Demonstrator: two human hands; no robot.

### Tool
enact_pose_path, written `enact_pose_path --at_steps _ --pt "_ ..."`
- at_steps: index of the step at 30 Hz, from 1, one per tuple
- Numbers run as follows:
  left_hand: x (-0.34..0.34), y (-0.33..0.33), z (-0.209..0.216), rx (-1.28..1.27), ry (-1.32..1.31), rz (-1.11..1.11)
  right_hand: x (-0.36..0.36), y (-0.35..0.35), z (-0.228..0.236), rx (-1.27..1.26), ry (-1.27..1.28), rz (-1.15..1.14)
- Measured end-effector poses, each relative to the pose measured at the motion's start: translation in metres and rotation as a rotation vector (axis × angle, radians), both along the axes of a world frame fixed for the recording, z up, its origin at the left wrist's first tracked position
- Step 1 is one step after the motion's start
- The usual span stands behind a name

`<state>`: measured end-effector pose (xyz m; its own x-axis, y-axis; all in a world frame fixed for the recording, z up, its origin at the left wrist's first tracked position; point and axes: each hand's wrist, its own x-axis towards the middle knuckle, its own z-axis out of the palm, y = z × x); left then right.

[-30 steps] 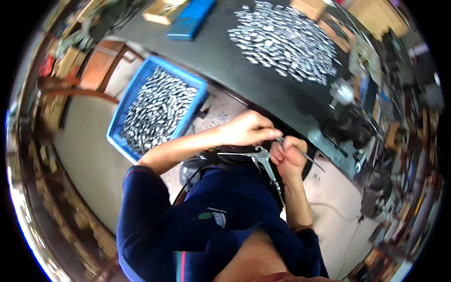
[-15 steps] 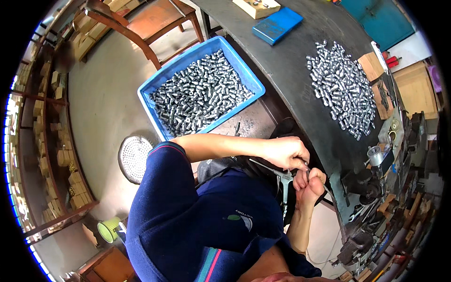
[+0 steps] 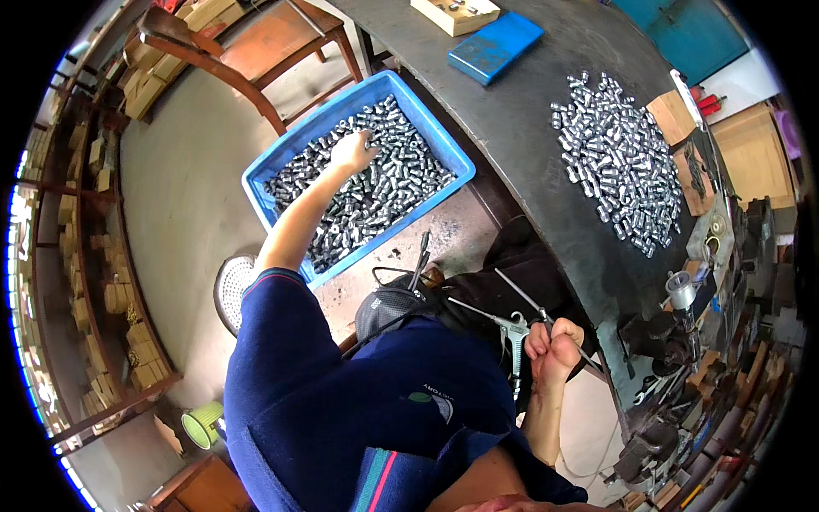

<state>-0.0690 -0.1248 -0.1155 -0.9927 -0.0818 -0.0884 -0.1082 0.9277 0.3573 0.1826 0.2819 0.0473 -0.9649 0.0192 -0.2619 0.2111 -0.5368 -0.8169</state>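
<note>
My left hand reaches over the blue plastic bin, its fingers apart just above the heap of small metal cylindrical parts. I cannot make out anything held in it. Close to my body, my right hand is closed round a thin metal rod. The rod slants past the hand, one end pointing up and left. Beside that hand, a grey air blow gun with a long thin nozzle lies against my lap.
A dark workbench runs along the right, bearing a pile of shiny metal parts, a blue flat box and a wooden tray. A vise sits near its lower end. A wooden chair stands behind the bin; a perforated round stool is at left.
My left hand has left my right hand and swung up and left into the bin. The rod now shows at full length in my right hand, which has stayed nearly in place.
</note>
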Motion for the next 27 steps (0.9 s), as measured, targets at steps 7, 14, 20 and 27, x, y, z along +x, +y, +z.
enact_pose_path --at_steps 7,14,20,27 --pt "-0.019 0.024 -0.025 -0.299 0.007 -0.124 -0.001 -0.001 -0.003 -0.004 -0.007 -0.005" --pt "-0.007 0.013 0.004 0.635 -0.085 0.104 0.003 0.002 -0.014 -0.007 0.003 0.002" --pt "0.072 0.119 0.119 1.449 -0.27 -0.128 0.002 -0.004 -0.01 0.089 0.095 0.011" --pt "0.156 0.224 0.142 1.691 -1.045 -0.169 0.011 0.007 -0.009 0.457 0.199 0.077"
